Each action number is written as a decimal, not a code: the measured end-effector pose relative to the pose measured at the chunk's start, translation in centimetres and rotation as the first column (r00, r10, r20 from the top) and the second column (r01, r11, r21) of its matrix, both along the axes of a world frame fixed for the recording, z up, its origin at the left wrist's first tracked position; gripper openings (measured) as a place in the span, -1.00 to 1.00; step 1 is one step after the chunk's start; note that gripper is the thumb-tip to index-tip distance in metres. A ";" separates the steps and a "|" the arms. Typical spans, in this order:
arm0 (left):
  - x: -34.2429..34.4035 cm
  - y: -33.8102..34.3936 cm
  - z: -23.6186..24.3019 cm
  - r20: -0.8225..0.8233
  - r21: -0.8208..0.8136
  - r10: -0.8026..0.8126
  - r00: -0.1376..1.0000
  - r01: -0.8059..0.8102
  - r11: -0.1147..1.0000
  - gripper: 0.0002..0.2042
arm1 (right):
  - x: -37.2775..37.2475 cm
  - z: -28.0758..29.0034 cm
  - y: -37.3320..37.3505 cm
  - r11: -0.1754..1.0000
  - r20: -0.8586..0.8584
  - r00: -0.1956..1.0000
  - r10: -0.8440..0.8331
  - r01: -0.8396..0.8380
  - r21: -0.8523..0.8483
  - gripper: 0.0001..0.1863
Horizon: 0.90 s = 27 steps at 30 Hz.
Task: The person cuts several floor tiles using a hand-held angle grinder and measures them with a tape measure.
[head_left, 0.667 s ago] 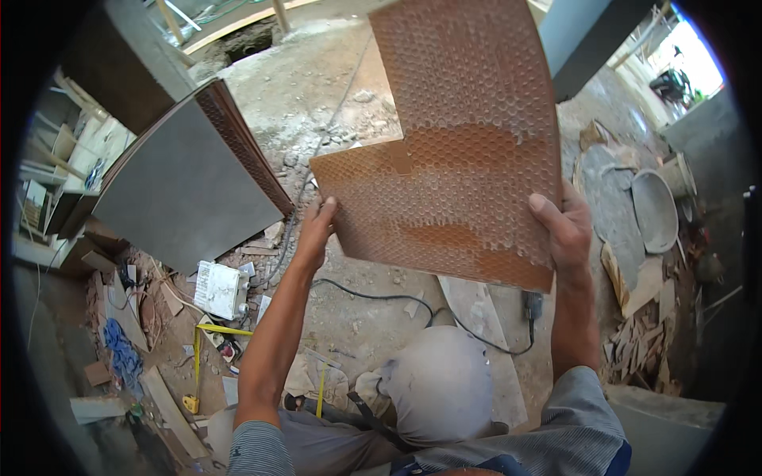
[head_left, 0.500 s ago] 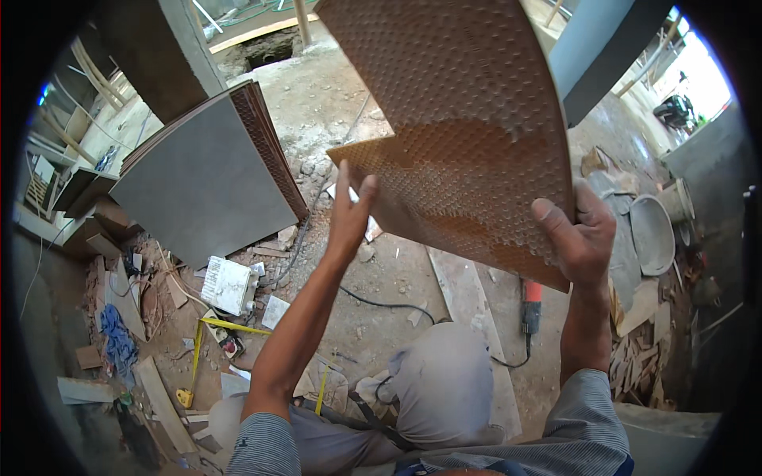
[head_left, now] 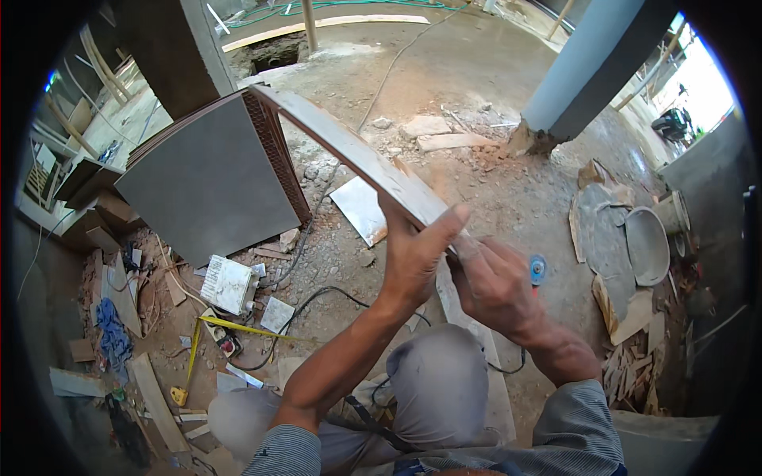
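Note:
A large tile (head_left: 361,159) is tilted nearly edge-on in front of me, its pale long edge running from the stack toward my hands. My left hand (head_left: 413,266) grips it near its close end, thumb over the edge. Beside it, my right hand (head_left: 504,289) is closed around the near corner, its fingertips partly hidden. Behind the far end, grey tiles (head_left: 214,174) with brown ribbed backs lean upright in a stack. A blue-disc power tool (head_left: 538,268) lies just beyond my right hand, mostly covered by it.
A white box (head_left: 230,284), a power strip (head_left: 222,335) and a yellow tape measure (head_left: 181,394) lie on the left among offcuts. A cable (head_left: 325,292) curves across the floor. At right are a round basin (head_left: 649,246) and broken tile pieces (head_left: 635,365). A column (head_left: 591,71) stands ahead.
The tile has turned from showing its brown ribbed back to nearly edge-on and come lower. My right hand moved left, close to my left hand, which shifted right. A pale square piece now shows more fully.

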<state>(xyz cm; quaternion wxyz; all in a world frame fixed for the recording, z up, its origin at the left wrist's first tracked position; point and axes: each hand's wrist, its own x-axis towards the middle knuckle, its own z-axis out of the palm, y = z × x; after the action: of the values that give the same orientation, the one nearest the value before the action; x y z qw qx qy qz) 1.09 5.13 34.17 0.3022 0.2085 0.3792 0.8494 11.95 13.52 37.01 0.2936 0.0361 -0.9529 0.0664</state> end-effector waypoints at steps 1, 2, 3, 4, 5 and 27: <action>0.1 -0.4 -0.4 0.000 0.003 0.028 1.000 -0.028 1.000 -0.27 | 0.0 -0.6 -0.2 1.000 0.028 1.000 0.000 0.000 0.000 -0.62; -0.1 -0.5 -0.9 0.000 -0.005 0.023 1.000 -0.023 1.000 -0.27 | -0.4 -1.3 -0.3 1.000 0.004 1.000 0.006 -0.006 0.006 -0.62; -0.3 -0.5 -1.3 0.038 0.010 0.062 0.997 -0.063 0.998 -0.34 | -0.9 -2.1 -0.4 1.000 -0.045 0.999 0.022 -0.022 0.006 -0.61; -0.5 -0.6 -1.8 0.075 0.018 0.096 0.993 -0.098 0.995 -0.40 | -1.4 -3.0 -0.6 1.000 -0.085 0.996 0.028 -0.028 -0.003 -0.60; -0.7 -0.8 -2.4 0.092 -0.056 0.146 0.985 -0.142 0.988 -0.51 | -2.1 -4.0 -0.7 0.999 -0.141 0.989 0.037 -0.043 -0.034 -0.56; -5.6 -3.8 -11.2 0.193 0.124 0.010 0.981 -0.034 0.992 -0.35 | -6.3 -19.9 10.6 -0.722 -0.035 0.931 -0.363 -0.305 -0.621 -0.42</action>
<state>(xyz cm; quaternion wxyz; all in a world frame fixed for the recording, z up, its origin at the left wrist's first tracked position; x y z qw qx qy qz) -4.47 1.34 22.96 0.3142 0.1400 0.2958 0.8912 5.61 24.13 17.08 0.3039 -0.2910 -0.1981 0.8853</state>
